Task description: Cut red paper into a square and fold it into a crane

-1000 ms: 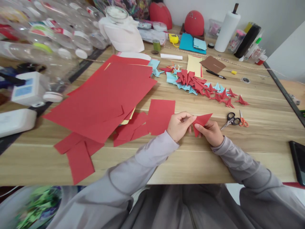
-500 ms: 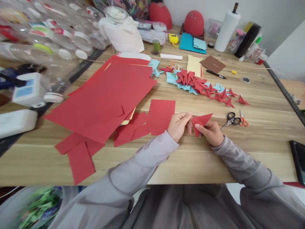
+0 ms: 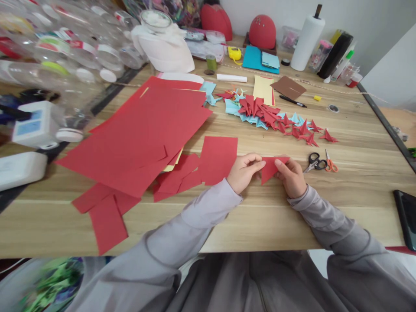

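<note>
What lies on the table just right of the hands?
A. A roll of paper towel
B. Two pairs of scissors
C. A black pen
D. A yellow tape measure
B: two pairs of scissors, one black-handled and one orange-handled, lie beside the right hand; the other items sit far back.

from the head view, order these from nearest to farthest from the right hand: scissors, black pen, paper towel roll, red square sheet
Measured from the right hand:
1. Scissors, just to its right on the table.
2. Red square sheet, to the left, beyond the left hand.
3. Black pen, farther back, near the brown card.
4. Paper towel roll, upright at the table's back edge.
</note>
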Motion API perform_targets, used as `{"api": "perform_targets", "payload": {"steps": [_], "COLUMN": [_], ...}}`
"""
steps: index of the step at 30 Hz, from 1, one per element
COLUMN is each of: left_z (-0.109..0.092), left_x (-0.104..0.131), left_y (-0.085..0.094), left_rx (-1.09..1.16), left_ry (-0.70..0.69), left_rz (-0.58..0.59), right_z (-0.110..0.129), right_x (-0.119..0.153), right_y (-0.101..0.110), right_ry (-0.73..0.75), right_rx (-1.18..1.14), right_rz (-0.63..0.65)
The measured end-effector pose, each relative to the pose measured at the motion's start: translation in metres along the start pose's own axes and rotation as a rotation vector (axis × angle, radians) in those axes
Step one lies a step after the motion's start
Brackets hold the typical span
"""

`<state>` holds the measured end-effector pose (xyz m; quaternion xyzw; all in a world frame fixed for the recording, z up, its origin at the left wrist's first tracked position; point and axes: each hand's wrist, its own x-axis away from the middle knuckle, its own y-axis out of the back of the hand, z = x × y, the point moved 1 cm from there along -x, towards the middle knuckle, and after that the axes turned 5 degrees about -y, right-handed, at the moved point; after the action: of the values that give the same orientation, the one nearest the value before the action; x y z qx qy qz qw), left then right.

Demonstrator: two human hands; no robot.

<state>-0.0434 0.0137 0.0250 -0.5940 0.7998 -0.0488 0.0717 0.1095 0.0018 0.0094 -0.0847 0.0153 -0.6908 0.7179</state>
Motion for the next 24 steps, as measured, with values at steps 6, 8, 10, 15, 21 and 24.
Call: {"api": "perform_targets", "payload": {"steps": [6, 8, 10, 15, 21, 24], "left_z": [-0.002, -0.002, -0.002, -0.002, -0.001, 0.001], "left_x": [0.001, 0.001, 0.001, 0.000, 0.003, 0.004], "left_y": [-0.001, -0.001, 0.000, 0.000, -0.003, -0.004], "left_rx": [-0.327, -0.382, -0.369, -0.335, -0.456, -0.500], "left_ry": [-0.176, -0.223, -0.224, -0.222, -0.265, -0.290], "left_rz": [0.141, 0.141, 0.122, 0.090, 0.135, 0.132], "right_z": [0.010, 0.014, 0.015, 0.014, 0.015, 0.015], "right_x": [0.000, 0.003, 0.006, 0.006, 0.006, 0.006], "right_y": [0.005, 0.004, 0.003, 0.005, 0.003, 0.001], "right_ry": [0.069, 0.096, 0.124, 0.134, 0.154, 0.157], "right_rx": [0.161, 0.267, 0.319, 0.310, 0.392, 0.442], "right_rz": [-0.102, -0.069, -0.080, -0.093, 0.031, 0.040]}}
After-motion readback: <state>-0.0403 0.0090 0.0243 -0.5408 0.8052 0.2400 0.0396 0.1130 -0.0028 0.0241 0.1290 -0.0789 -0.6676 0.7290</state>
